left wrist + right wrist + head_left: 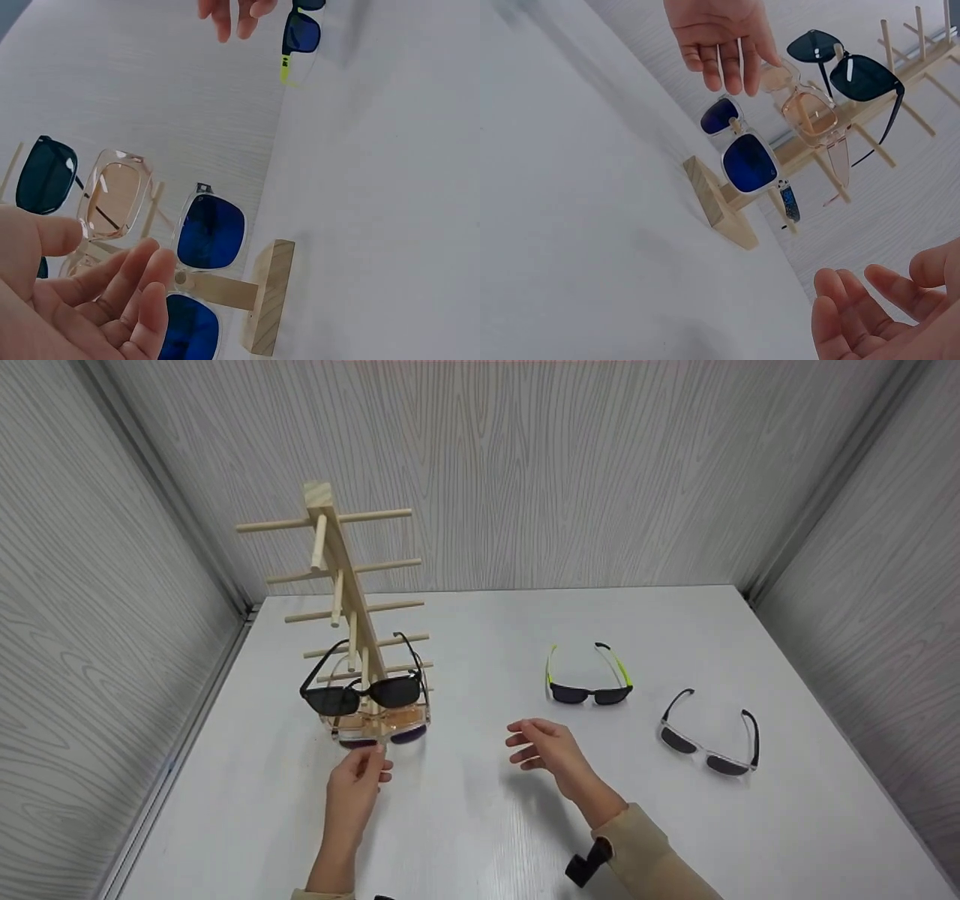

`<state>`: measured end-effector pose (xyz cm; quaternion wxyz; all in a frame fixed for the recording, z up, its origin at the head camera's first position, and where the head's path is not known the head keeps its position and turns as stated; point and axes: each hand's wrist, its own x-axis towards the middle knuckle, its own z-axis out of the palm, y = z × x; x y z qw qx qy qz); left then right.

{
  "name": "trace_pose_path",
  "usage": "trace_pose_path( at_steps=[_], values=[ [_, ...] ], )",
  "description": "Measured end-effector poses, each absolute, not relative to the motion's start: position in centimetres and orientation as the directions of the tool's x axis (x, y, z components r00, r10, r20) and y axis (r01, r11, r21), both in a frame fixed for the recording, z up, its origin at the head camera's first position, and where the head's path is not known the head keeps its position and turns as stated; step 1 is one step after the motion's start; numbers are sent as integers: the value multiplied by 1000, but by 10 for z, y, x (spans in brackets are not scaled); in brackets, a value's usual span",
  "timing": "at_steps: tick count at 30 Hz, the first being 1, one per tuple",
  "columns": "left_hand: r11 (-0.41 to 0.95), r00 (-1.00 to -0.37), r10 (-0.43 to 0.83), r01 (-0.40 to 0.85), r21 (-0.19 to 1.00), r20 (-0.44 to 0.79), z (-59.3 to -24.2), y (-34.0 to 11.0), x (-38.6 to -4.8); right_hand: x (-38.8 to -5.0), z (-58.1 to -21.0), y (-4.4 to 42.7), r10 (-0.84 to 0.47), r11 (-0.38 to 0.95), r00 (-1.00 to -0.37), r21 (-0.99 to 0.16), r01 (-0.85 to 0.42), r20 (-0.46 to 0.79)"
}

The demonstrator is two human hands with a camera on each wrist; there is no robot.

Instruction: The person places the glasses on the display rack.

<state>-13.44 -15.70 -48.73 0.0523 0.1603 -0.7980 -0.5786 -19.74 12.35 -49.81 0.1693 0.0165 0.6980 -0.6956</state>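
On the left of the head view stands a wooden peg rack bearing three pairs of eyewear. Black sunglasses hang uppermost, clear peach-tinted glasses sit below them, and clear-framed sunglasses with blue lenses are lowest. My left hand is in front of the lowest pair with loosely bent fingers; the left wrist view shows nothing in its palm. Held over the tabletop with fingers spread and slightly bent, my right hand is bare too. Nearest to it are black sunglasses with yellow-green temples, lying unfolded.
Farther right, clear-framed sunglasses with dark lenses and black temples lie unfolded on the white table. Grey wood-grain panels enclose the table at the back and both sides. The rack's upper pegs stick out sideways and forward.
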Motion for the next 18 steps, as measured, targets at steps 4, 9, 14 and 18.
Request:
trace_pose_path(
  at_steps=[4, 9, 14, 18],
  values=[
    [280, -943, -309, -216, 935, -125, -490, -152, -137, -197, -502, 132, -181, 46, -944, -962, 271, -274],
    [279, -949, -283, -217, 935, -136, -495, -144, -141, -196, -507, 142, -152, 53, -950, -962, 268, -273],
    [276, -957, -263, -199, 940, -125, -497, -137, -142, -196, -512, 153, -107, 58, -950, -956, 289, -293],
    [283, -962, -243, -195, 939, -126, -499, -132, -145, -195, -514, 162, -49, 60, -945, -946, 319, -322]
  ],
)
